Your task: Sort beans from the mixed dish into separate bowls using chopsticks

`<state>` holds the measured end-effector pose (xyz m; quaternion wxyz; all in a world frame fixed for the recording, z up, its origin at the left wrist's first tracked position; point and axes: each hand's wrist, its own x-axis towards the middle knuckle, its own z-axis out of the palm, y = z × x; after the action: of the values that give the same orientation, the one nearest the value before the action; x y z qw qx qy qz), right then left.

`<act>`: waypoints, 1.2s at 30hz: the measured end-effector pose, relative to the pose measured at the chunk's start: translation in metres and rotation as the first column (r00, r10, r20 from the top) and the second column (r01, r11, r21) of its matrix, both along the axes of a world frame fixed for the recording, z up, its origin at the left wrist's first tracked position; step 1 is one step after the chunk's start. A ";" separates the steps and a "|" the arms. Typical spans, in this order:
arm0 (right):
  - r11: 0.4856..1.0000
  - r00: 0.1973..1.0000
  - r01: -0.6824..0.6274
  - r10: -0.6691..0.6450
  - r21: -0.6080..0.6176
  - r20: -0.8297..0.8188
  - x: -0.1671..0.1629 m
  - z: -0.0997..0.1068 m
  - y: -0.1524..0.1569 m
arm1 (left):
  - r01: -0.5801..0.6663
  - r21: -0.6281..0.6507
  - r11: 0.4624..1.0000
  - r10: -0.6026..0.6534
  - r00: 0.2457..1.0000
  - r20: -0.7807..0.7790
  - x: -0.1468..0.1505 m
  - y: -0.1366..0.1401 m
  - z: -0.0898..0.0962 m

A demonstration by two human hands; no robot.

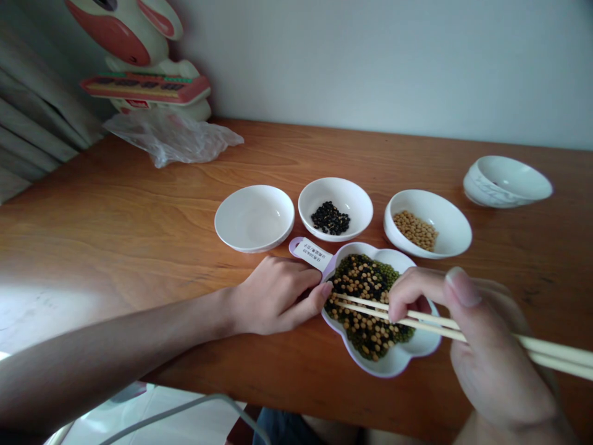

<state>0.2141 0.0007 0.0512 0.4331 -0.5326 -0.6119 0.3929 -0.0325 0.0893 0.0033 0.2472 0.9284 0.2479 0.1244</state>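
Observation:
My right hand [486,340] holds a pair of pale chopsticks [445,327]. Their tips reach into mixed beans [370,296] at the left side of a white flower-shaped dish [389,364] with a lilac rim. Black, yellow and small green beans lie mingled there. My left hand [282,296] is closed at the dish's left edge, thumb on the rim, fingers curled by the labelled handle [312,253]. Whether a bean is between the chopstick tips is too small to tell. Behind the dish stand a bowl [254,219] with nothing visible inside, a bowl of black beans [330,218] and a bowl of yellow beans [416,230].
Stacked white bowls [507,182] stand at the back right of the wooden table [115,228]. A crumpled plastic bag [180,139] and a toy animal with a keyboard [148,86] are at the back left, near a curtain [37,111]. A cable [185,405] runs below the front edge.

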 end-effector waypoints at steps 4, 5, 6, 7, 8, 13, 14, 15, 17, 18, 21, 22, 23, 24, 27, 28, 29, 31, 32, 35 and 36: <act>0.999 1.000 0.028 -0.027 0.017 -0.011 -0.003 0.001 0.000 | 0.000 0.009 1.000 0.000 1.000 -0.003 0.000 -0.001 -0.001; 0.998 0.998 0.058 -0.058 0.006 -0.013 -0.005 0.003 0.000 | 0.000 0.013 1.000 0.000 1.000 -0.003 0.000 -0.001 -0.001; 0.996 0.996 0.092 -0.092 -0.008 -0.013 -0.008 0.005 0.001 | -0.001 0.015 1.000 0.001 1.000 -0.005 0.000 -0.001 -0.001; 0.992 0.992 0.125 -0.125 -0.019 -0.010 -0.010 0.007 0.002 | -0.001 0.018 1.000 0.001 1.000 -0.005 -0.001 -0.001 -0.001; 0.989 0.989 0.150 -0.150 -0.023 -0.003 -0.013 0.009 0.002 | -0.001 0.019 1.000 0.001 1.000 -0.005 -0.001 -0.001 -0.001; 0.980 0.980 0.200 -0.200 0.005 0.006 -0.019 0.011 0.007 | 0.004 0.019 1.000 -0.004 1.000 -0.013 -0.001 -0.001 -0.001; 0.976 0.976 0.217 -0.217 0.013 -0.007 -0.018 0.009 0.008 | 0.004 0.015 1.000 -0.003 1.000 -0.016 -0.001 -0.001 -0.002; 0.971 0.971 0.237 -0.237 0.028 -0.021 -0.016 0.006 0.009 | 0.002 0.011 1.000 -0.002 1.000 -0.019 -0.001 -0.001 -0.002; 0.958 0.961 0.275 -0.272 0.079 -0.042 -0.013 0.000 0.012 | 0.002 0.007 1.000 -0.002 1.000 -0.018 -0.001 -0.001 -0.001; 0.951 0.957 0.290 -0.286 0.107 -0.051 -0.011 -0.002 0.013 | 0.004 0.009 1.000 -0.004 1.000 -0.014 -0.001 -0.001 -0.001; 0.931 0.947 0.318 -0.303 0.178 -0.107 -0.005 -0.005 0.016 | 0.008 0.020 1.000 -0.007 1.000 -0.006 -0.002 -0.001 0.000; 0.919 0.936 0.346 -0.324 0.187 -0.138 -0.004 -0.004 0.017 | 0.008 0.019 1.000 -0.008 1.000 -0.008 -0.002 -0.001 0.000; 0.904 0.918 0.386 -0.357 0.182 -0.174 -0.003 -0.003 0.016 | 0.008 0.016 1.000 -0.007 1.000 -0.012 -0.002 -0.001 0.000; 0.881 0.889 0.442 -0.405 0.168 -0.215 -0.003 -0.001 0.016 | 0.006 0.014 1.000 -0.005 1.000 -0.018 -0.002 -0.001 0.000; 0.791 0.772 0.601 -0.538 0.113 -0.338 -0.003 0.005 0.012 | -0.002 0.009 1.000 0.002 1.000 -0.030 -0.001 -0.001 0.000; 0.757 0.731 0.643 -0.561 0.117 -0.388 -0.003 0.006 0.010 | -0.002 0.007 1.000 0.002 1.000 -0.028 -0.001 0.000 -0.001; 0.717 0.691 0.684 -0.578 0.135 -0.434 -0.002 0.006 0.009 | 0.001 0.005 1.000 -0.001 1.000 -0.024 0.000 0.000 -0.001; 0.616 0.614 0.768 -0.633 0.175 -0.471 -0.001 0.006 0.008 | 0.011 0.000 1.000 -0.011 1.000 -0.013 0.000 0.000 -0.001; 0.552 0.576 0.808 -0.671 0.203 -0.468 0.001 0.004 0.009 | 0.015 0.000 1.000 -0.015 1.000 -0.009 0.000 0.000 -0.001; 0.412 0.501 0.864 -0.755 0.289 -0.422 0.010 -0.002 0.011 | 0.011 0.009 1.000 -0.011 1.000 -0.016 0.000 0.000 0.000; 0.387 0.485 0.872 -0.763 0.299 -0.427 0.014 -0.004 0.012 | 0.005 0.015 1.000 -0.005 1.000 -0.027 0.000 -0.001 0.001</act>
<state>0.2278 0.0131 0.0472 0.7512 -0.5925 -0.2906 0.0174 -0.0323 0.0884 0.0039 0.2370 0.9325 0.2479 0.1133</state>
